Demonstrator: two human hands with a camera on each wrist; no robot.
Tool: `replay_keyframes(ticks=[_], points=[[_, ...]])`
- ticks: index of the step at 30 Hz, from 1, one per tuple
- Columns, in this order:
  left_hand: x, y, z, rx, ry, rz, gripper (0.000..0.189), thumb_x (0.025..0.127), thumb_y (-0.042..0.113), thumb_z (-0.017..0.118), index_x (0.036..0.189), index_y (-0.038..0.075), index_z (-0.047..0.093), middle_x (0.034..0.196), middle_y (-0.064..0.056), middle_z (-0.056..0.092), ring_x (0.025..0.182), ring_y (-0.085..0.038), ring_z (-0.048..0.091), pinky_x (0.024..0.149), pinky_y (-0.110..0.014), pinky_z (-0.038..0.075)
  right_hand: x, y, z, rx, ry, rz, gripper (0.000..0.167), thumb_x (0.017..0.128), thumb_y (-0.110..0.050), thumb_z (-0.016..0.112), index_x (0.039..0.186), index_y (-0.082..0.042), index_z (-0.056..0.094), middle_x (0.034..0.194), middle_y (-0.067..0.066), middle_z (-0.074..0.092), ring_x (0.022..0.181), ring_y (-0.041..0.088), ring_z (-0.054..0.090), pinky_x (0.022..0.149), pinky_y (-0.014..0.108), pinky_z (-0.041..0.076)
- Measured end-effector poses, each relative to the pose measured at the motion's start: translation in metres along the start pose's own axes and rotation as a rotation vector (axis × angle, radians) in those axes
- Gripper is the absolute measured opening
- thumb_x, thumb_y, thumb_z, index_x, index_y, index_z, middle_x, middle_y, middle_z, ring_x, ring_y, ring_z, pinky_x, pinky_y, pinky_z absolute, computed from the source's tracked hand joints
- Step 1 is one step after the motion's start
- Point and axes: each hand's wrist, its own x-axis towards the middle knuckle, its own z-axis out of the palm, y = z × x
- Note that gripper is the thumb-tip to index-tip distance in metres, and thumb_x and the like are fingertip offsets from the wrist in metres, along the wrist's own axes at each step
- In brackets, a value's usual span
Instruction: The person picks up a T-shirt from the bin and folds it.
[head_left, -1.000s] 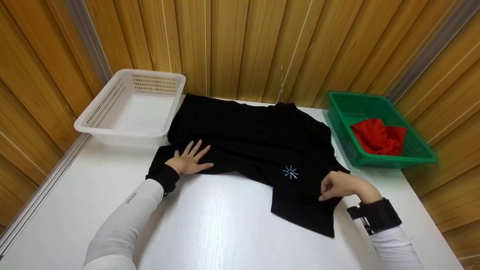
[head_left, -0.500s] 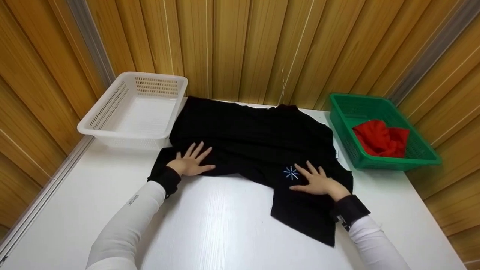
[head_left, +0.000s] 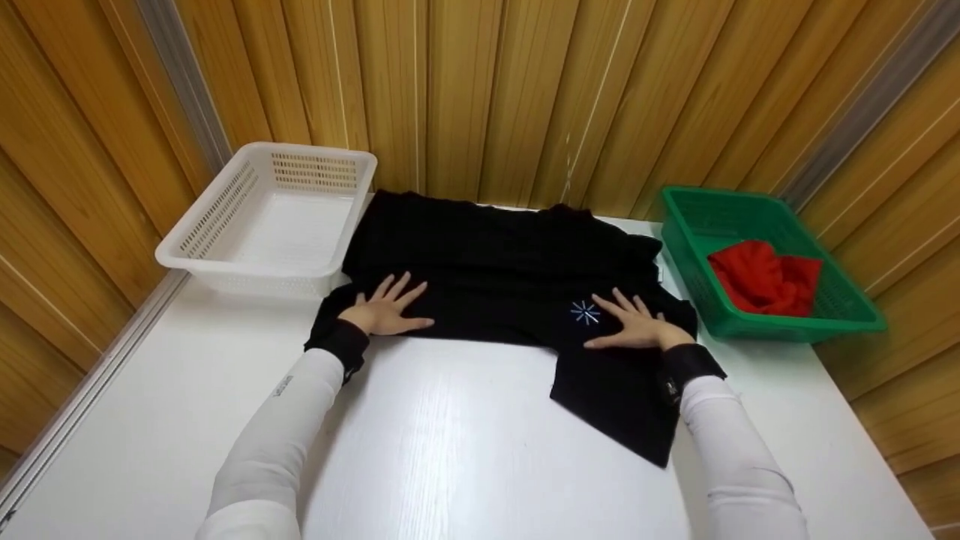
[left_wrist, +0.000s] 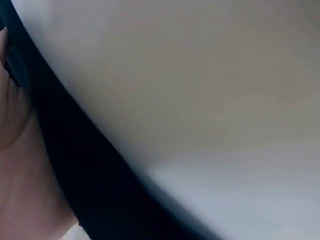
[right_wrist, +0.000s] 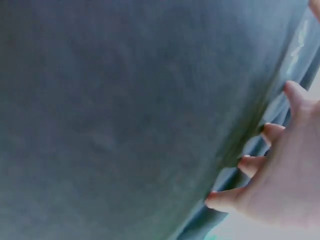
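One shirt, head view: on table, between white basket and green basket.
Fingers, head view: left hand and right hand splayed on shirt, gripping nothing.
Left wrist: left hand cropped by frame edge.
Right wrist: parted fingers touching shirt.

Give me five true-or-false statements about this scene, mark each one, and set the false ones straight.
1. The left hand lies on the black shirt with its fingers spread. True.
2. The red cloth is in the white basket. False: it is in the green basket.
3. The right hand grips the green basket. False: it rests on the shirt.
4. The shirt has a star-like mark near the right hand. True.
5. Both sleeves are black. False: they are white.
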Motion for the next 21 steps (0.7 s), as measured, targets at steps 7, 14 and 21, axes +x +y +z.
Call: replay_keyframes(ticks=[7, 14, 21], points=[[-0.011, 0.008, 0.001, 0.075, 0.073, 0.001, 0.078, 0.104, 0.060, 0.045, 0.166, 0.021, 0.016, 0.175, -0.015, 0.006, 0.161, -0.045, 0.005, 0.121, -0.077, 0.016, -0.003, -0.014, 0.001, -0.041, 0.057, -0.021, 0.102, 0.089, -0.066, 0.066, 0.165, -0.017, 0.020, 0.171, 0.029, 0.004, 0.154, 0.061, 0.004, 0.116, 0.084, 0.008], [-0.035, 0.005, 0.012, 0.164, 0.222, 0.149, 0.062, 0.099, 0.048, 0.062, 0.152, 0.018, 0.051, 0.161, -0.023, 0.041, 0.147, -0.047, 0.041, 0.111, -0.067, 0.044, -0.026, -0.049, 0.024, -0.078, 0.279, -0.211, 0.067, 0.087, -0.063, 0.071, 0.135, -0.016, 0.064, 0.133, 0.015, 0.063, 0.122, 0.035, 0.061, 0.099, 0.060, 0.053], [-0.049, 0.004, 0.015, 0.244, 0.407, 0.331, 0.030, 0.088, 0.022, 0.081, 0.116, 0.013, 0.075, 0.113, -0.011, 0.072, 0.100, -0.029, 0.071, 0.079, -0.043, 0.062, -0.026, -0.075, 0.041, -0.198, 0.366, -0.387, 0.028, 0.090, -0.028, 0.077, 0.114, -0.013, 0.073, 0.108, 0.005, 0.071, 0.096, 0.022, 0.070, 0.081, 0.044, 0.059]])
